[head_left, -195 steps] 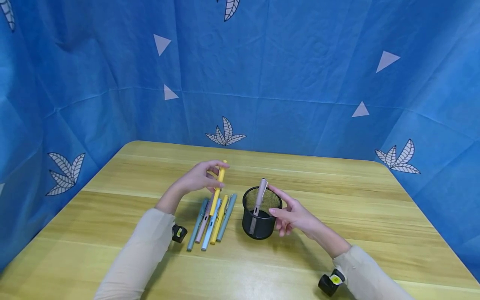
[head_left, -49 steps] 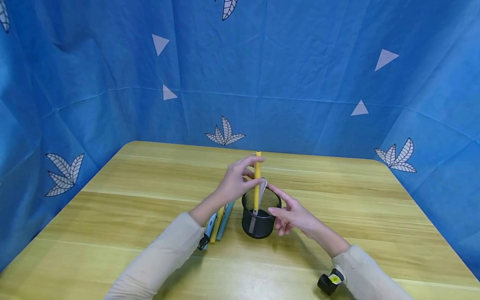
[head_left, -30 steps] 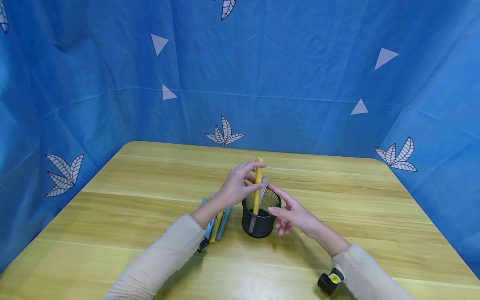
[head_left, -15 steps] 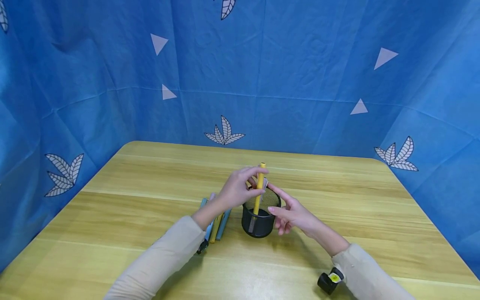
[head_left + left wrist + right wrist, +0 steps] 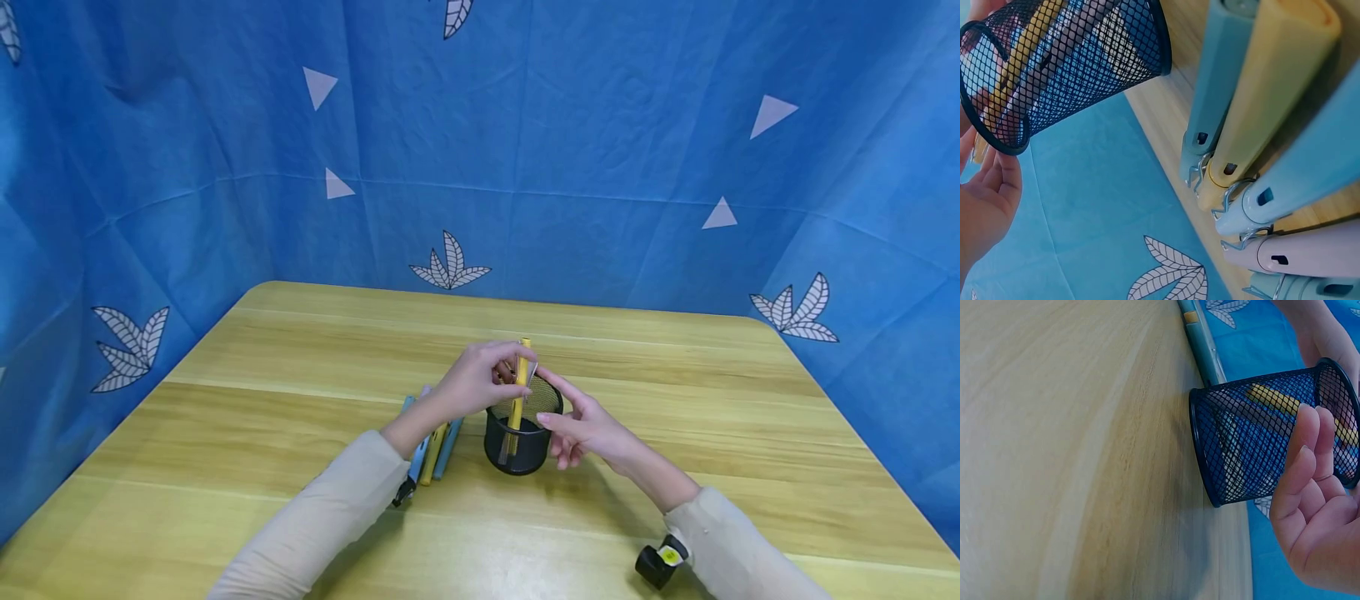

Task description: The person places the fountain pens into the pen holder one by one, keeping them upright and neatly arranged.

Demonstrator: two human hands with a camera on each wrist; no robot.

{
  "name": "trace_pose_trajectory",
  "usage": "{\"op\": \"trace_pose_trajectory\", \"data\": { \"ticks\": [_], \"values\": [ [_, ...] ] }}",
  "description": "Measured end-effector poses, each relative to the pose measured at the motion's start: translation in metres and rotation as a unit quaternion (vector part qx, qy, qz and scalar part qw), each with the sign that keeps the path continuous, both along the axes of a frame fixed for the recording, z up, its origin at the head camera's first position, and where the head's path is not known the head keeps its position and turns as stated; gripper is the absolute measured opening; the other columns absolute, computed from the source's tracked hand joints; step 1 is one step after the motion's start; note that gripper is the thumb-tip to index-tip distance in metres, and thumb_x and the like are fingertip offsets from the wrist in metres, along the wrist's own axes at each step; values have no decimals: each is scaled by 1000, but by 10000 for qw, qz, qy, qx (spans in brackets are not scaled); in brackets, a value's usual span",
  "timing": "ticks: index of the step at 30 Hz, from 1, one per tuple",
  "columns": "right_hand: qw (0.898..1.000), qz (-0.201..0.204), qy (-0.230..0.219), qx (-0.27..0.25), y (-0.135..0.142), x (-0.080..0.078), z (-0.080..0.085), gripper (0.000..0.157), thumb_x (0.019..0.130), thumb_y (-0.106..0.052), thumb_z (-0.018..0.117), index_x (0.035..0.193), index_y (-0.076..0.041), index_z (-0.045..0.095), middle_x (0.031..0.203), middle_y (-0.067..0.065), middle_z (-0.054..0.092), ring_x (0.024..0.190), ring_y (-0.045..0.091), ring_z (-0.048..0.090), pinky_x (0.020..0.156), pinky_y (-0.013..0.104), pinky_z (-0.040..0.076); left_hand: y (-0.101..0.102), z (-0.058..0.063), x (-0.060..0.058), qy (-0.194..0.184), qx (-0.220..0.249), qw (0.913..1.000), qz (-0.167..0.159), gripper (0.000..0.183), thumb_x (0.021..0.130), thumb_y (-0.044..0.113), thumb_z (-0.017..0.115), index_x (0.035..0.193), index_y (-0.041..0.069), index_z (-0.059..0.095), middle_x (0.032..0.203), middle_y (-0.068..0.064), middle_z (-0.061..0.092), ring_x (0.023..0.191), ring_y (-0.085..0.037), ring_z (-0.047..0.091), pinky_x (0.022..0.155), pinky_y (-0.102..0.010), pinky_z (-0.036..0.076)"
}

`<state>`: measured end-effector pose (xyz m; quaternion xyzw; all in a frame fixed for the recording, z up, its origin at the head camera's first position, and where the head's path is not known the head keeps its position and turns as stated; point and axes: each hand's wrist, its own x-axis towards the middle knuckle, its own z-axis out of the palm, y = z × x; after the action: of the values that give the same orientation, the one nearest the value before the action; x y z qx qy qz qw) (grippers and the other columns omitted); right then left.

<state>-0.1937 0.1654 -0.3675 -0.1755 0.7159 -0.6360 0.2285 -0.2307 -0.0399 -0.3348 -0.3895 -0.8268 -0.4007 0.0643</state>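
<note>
In the head view my left hand (image 5: 480, 379) pinches a yellow pen (image 5: 517, 410) between thumb and fingers. The pen stands nearly upright, its lower part inside a black mesh pen holder (image 5: 534, 454). A lilac pen (image 5: 1063, 44) leans beside it inside the holder, seen through the mesh in the left wrist view. My right hand (image 5: 588, 429) holds the holder's right side, with index finger and thumb at the rim; its other fingers (image 5: 1300, 469) are curled beside the mesh. My left forearm partly hides the pens on the table.
Left of the holder several pens lie side by side on the wooden table (image 5: 600, 533): teal (image 5: 1219, 75), yellow (image 5: 1266, 87), light blue (image 5: 1304, 156), lilac (image 5: 1316, 250) and another teal one. A blue patterned curtain (image 5: 600, 150) hangs behind the table.
My left hand picked up the yellow pen from above the row, carried it right over the holder, and has lowered it into the holder. My right hand has stayed at the rim.
</note>
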Motion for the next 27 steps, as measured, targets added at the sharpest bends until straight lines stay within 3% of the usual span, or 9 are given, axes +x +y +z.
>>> {"op": "trace_pose_trajectory", "data": {
  "ticks": [9, 17, 27],
  "values": [
    [10000, -17, -63, -9, 0, 1, 0, 69, 91, -22, 52, 144, -25, 9, 56, 6, 58, 45, 16, 58, 40, 23, 44, -1, 0, -2, -71, -126, 9998, -116, 26, 81, 12, 66, 106, 8, 61, 74, 3, 55, 62, -7, 52, 57, -20, 47],
    [10000, 23, -42, -25, 0, 1, 1, 68, 92, -20, 51, 145, -23, 7, 56, 6, 57, 45, 15, 58, 40, 23, 44, -1, 3, -3, -201, -90, 9997, -140, 29, 85, 10, 62, 114, 9, 59, 87, -1, 57, 64, -7, 55, 57, -21, 47],
    [10000, 10, -57, -41, 0, 1, 1, 68, 92, -21, 51, 144, -25, 9, 56, 7, 58, 45, 15, 58, 40, 23, 44, -1, 4, -3, -133, -150, 9996, -193, 37, 87, 11, 58, 124, 10, 53, 80, 1, 57, 62, -7, 53, 56, -21, 47]
  ]
}}
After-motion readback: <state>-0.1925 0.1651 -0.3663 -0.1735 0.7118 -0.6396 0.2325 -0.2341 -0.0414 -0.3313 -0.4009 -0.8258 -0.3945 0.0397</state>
